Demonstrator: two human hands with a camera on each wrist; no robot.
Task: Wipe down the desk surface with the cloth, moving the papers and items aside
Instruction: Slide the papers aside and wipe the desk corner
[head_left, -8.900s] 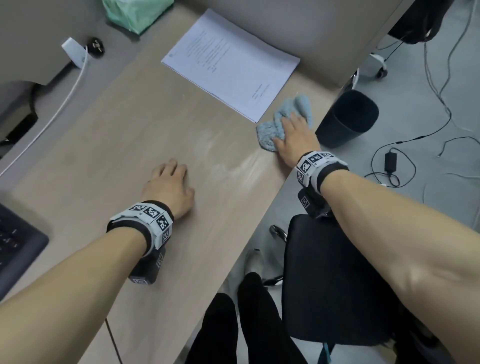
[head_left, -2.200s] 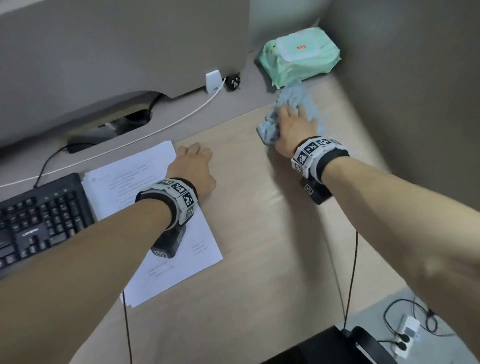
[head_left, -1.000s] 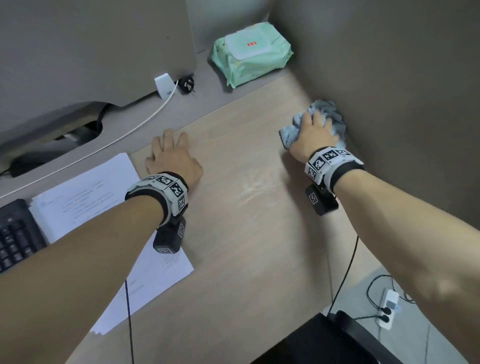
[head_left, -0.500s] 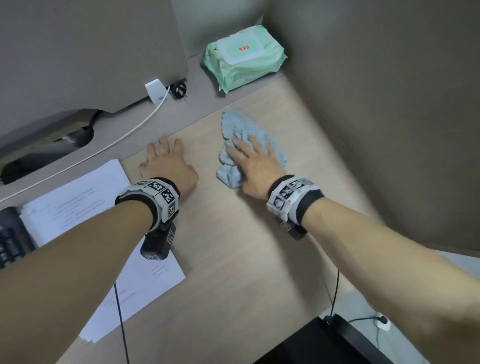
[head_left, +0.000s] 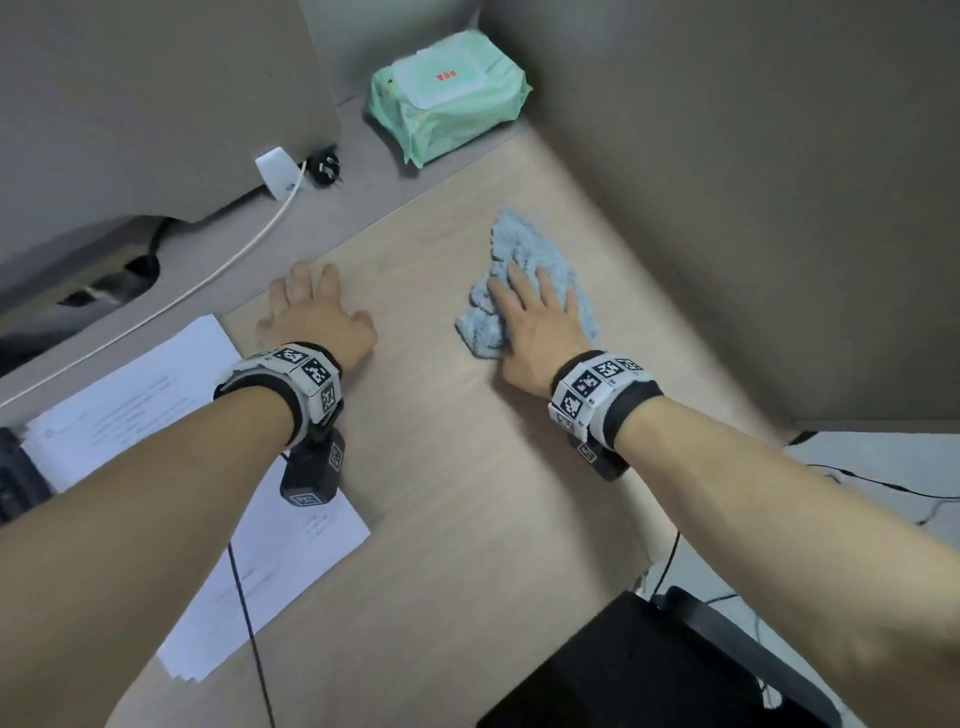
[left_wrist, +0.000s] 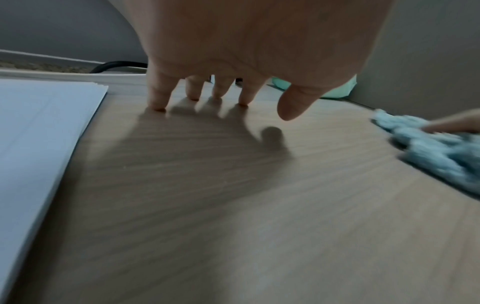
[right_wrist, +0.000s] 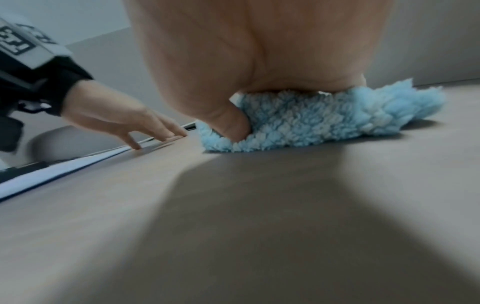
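Note:
A fluffy light-blue cloth (head_left: 519, 249) (right_wrist: 311, 119) lies bunched on the wooden desk (head_left: 467, 493), near the right partition. My right hand (head_left: 535, 322) (right_wrist: 259, 61) presses flat on its near half with fingers straight, and the thumb digs into its left edge. My left hand (head_left: 311, 317) (left_wrist: 233, 51) rests its spread fingertips on bare desk, holding nothing, just right of the white papers (head_left: 130, 410) (left_wrist: 31, 133). The cloth (left_wrist: 428, 156) shows at the right edge of the left wrist view. My left hand (right_wrist: 116, 115) appears at the left of the right wrist view.
A green pack of wipes (head_left: 447, 93) sits in the back corner. A white charger (head_left: 278, 171) with its cable and a black plug (head_left: 324, 169) lie on the grey back ledge. A keyboard (head_left: 15, 483) is at the left edge, a grey partition (head_left: 753, 208) on the right, a black chair (head_left: 649, 665) below.
My right hand swept the cloth left from the partition toward the left hand, then back a little to the right. The left hand stayed on the desk beside the papers.

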